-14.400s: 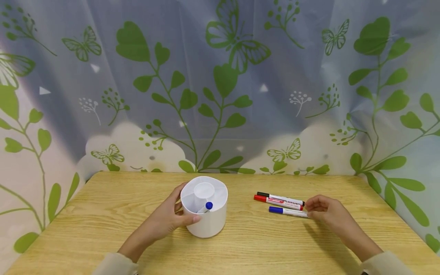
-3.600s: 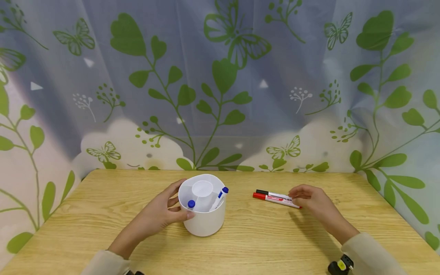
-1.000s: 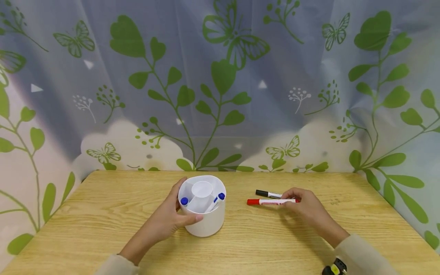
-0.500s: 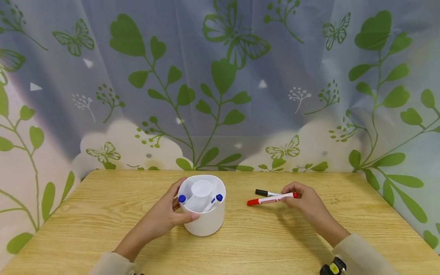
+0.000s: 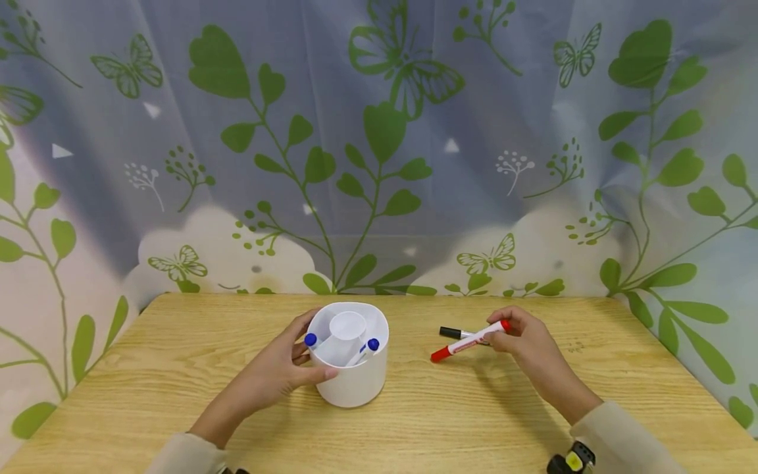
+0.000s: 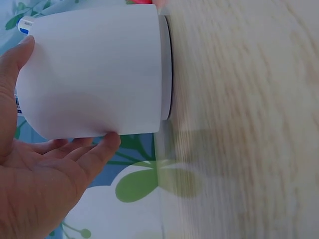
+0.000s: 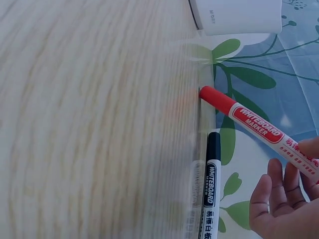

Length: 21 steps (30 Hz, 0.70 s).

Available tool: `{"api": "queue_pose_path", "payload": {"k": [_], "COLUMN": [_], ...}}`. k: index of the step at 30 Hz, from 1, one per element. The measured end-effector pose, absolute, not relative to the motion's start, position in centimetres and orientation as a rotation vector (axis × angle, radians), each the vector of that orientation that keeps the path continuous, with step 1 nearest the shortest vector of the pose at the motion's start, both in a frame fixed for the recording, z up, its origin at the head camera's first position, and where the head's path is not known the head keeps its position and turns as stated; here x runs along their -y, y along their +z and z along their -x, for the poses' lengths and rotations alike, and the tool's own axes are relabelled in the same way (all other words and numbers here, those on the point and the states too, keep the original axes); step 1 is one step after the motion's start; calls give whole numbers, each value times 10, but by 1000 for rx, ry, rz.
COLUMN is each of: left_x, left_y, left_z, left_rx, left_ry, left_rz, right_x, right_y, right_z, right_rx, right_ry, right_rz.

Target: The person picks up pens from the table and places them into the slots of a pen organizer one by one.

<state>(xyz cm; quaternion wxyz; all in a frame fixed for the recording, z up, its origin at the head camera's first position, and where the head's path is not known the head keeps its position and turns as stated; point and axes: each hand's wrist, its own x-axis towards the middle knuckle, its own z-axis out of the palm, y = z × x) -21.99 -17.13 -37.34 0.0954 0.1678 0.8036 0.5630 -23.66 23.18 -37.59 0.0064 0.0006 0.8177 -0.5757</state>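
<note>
A white round pen holder point(image 5: 353, 385) with compartments stands on the wooden table; my left hand point(image 5: 272, 375) grips its left side, thumb at the front rim and fingers round the wall. Two blue-capped markers lean in it, one blue cap point(image 5: 310, 340) at the left rim, the other blue-capped marker point(image 5: 362, 353) at the front right. My right hand point(image 5: 535, 349) pinches a red whiteboard marker point(image 7: 259, 125) near its upper end. That marker slants, its red cap low by the tabletop. Behind it lies a black whiteboard marker point(image 7: 211, 189), partly hidden in the head view.
The wooden table point(image 5: 414, 434) reaches back to a curtain point(image 5: 331, 164) printed with green leaves and butterflies. A black and yellow device point(image 5: 573, 459) sits at the right sleeve.
Earlier the second blue marker lay on the table; now both blue ones stand in the holder. The red marker has been picked up and its right end raised. The blue caps have shifted left.
</note>
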Motion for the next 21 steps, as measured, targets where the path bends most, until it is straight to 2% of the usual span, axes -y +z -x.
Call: {"api": "queue_pose_path", "payload": {"k": [21], "left_x": [182], "left_y": [-366], "left_z": [221], "left_rx": [-2302], "left_ry": [1676], "left_rz": [-467], "right_x": [-225], "right_y": [-366], "right_z": [236], "right_rx": [-2488], "right_ry": [-1935], "right_rz": [21]}}
